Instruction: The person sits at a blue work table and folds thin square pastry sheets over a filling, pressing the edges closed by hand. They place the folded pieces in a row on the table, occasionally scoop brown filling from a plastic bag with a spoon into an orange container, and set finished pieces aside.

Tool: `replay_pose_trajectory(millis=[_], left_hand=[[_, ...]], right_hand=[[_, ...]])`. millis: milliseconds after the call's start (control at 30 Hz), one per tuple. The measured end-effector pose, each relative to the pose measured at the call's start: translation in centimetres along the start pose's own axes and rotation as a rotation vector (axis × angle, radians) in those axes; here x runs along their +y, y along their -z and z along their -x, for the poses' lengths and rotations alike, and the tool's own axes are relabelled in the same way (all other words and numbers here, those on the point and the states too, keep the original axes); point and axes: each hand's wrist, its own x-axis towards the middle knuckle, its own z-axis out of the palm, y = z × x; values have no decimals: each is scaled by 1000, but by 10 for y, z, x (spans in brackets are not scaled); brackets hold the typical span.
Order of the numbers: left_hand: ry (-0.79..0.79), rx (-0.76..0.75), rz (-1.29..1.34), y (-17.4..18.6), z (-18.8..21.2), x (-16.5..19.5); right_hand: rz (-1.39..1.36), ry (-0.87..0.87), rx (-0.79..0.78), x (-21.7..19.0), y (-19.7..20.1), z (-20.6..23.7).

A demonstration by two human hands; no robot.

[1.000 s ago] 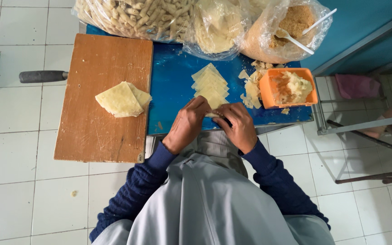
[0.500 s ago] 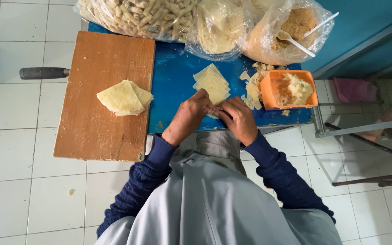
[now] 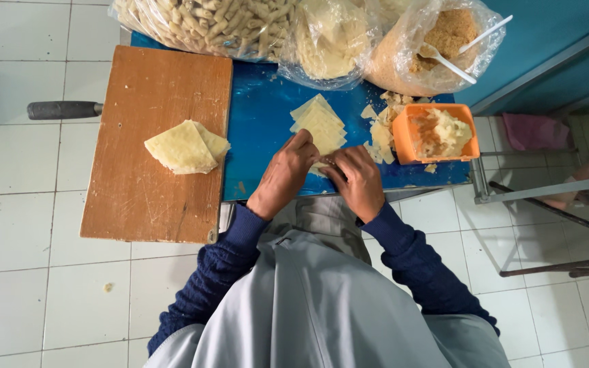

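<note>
My left hand [image 3: 285,174] and my right hand [image 3: 358,181] meet at the near edge of a blue table top [image 3: 260,129]. Both pinch one small pale dough wrapper [image 3: 323,164], mostly hidden by the fingers. Just beyond them lies a fanned stack of square wrappers [image 3: 320,123]. An orange square bowl of pale filling [image 3: 439,132] stands to the right of the stack, with torn dough scraps [image 3: 380,129] beside it.
A wooden cutting board [image 3: 151,197] on the left carries a pile of folded dough sheets [image 3: 185,146]. A dark handle [image 3: 63,110] sticks out behind it. Plastic bags of rolled snacks [image 3: 199,24], wrappers [image 3: 325,41] and brown crumbs with a white spoon [image 3: 444,41] line the far edge. White tiled floor all round.
Both hands stay together on the wrapper at the table's near edge. The fingers have shifted slightly as they work the dough.
</note>
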Motion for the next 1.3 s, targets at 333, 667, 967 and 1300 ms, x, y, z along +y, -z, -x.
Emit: replay_pose_trajectory(millis=[333,667,967,1300], left_hand=[[72,-4,-77,4,4,14],[124,4,-96,2,23,23],[-45,-36,-226,1,33,24],[-74,-42,-328,-4,34,21]], right_hand=[[186,16,78,-7,-6,11],[480,-32,8,-16,-5,11],[102,-59,-43,14,6,-27],[-328,-288,-43,27,-4,-36]])
